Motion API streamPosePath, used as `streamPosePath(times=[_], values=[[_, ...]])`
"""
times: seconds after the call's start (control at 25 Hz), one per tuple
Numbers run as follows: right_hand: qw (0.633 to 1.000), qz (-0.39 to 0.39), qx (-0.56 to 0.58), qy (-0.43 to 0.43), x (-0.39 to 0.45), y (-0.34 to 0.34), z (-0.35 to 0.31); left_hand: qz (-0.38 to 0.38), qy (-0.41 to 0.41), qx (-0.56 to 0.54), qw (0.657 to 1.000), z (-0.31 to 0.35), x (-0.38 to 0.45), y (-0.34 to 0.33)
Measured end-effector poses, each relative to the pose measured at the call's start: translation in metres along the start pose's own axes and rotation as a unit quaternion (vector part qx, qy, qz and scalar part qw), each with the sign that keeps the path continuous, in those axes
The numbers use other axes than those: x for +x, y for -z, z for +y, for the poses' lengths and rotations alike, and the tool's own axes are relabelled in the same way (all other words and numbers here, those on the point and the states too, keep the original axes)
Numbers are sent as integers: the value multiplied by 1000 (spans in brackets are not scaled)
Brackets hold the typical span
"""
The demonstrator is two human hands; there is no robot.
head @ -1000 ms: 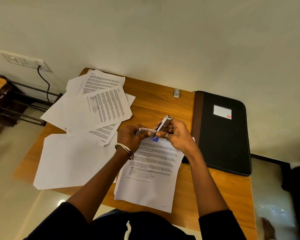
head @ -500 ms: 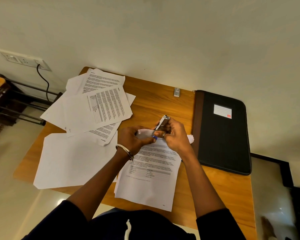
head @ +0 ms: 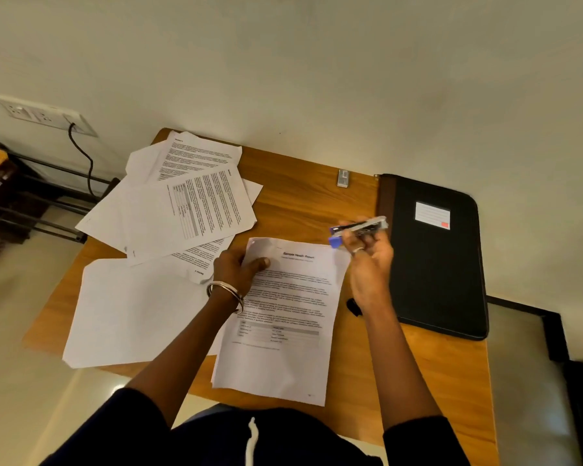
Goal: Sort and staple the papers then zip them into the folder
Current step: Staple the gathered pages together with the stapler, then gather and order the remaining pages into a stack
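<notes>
A printed set of papers [head: 285, 317] lies on the wooden table [head: 317, 210] in front of me. My left hand [head: 238, 269] presses on its top left corner, thumb on the sheet. My right hand [head: 367, 264] is lifted to the right of the set and grips a silver and blue stapler [head: 359, 227], held level above the table. A black zip folder [head: 441, 264] with a white label lies shut at the table's right side. Loose printed sheets [head: 189, 203] are spread at the back left, and blank sheets [head: 132, 311] lie at the front left.
A small box of staples [head: 343, 178] sits near the wall at the table's back edge. A wall socket [head: 44, 116] with a black cable is at the left, above a dark rack [head: 31, 203]. A small black object [head: 353, 307] lies by my right wrist.
My right hand has lifted the stapler off the papers' top left corner and swung it right. My left hand has flattened onto that corner.
</notes>
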State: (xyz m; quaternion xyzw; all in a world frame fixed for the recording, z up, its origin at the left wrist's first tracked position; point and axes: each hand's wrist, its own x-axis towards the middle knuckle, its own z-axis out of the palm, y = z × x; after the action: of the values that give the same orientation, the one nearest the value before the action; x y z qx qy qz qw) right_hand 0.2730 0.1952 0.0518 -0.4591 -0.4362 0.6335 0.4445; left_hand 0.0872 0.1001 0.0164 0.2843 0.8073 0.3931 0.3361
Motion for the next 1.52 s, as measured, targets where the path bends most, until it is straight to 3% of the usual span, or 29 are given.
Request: streamPosePath(times=[0.08, 0.16, 0.28, 0.36, 0.48, 0.6, 0.72, 0.84, 0.96, 1.0, 1.08, 1.16, 1.24, 1.44, 1.52], values=[[991, 122, 37, -40, 2, 26, 10, 9, 13, -49, 999, -6, 1, 3], [981, 156, -20, -117, -4, 48, 28, -17, 7, -86, 996, -4, 3, 7], [964, 99, -114, -218, -30, 68, 61, -37, 20, -155, 987, 5, 9, 6], [967, 57, -105, -225, -44, 77, 76, 6, 59, -123, 991, 6, 16, -6], [966, 69, -54, -243, -48, 82, 83, 79, 101, -85, 988, 0, 26, -25], [946, 80, -191, -251, -35, 85, 91, 27, 145, -53, 988, -16, 23, -36], [909, 35, -347, -229, -23, 81, 90, -4, 167, 22, 986, -47, -4, -44], [818, 19, -566, -100, -21, 64, 88, 2, 118, 177, 977, -68, -29, -48], [836, -76, -539, -62, -21, 40, 94, -32, 97, 287, 953, -74, -42, -44], [825, -124, -546, -73, -23, 32, 102, -44, 85, 324, 941, -77, -46, -41], [762, -173, -622, -54, -37, 17, 115, -57, 61, 365, 927, -88, -56, -34], [704, -150, -694, -16, -50, 13, 124, -55, 30, 350, 934, -99, -60, -26], [674, -134, -726, -11, -56, 18, 127, -35, 23, 285, 958, -100, -54, -13], [627, -95, -767, -97, -41, -21, 117, 40, -8, 199, 979, -109, -16, 47], [646, -115, -752, -62, -37, -66, 117, 67, 5, 165, 984, -124, -7, 76]])
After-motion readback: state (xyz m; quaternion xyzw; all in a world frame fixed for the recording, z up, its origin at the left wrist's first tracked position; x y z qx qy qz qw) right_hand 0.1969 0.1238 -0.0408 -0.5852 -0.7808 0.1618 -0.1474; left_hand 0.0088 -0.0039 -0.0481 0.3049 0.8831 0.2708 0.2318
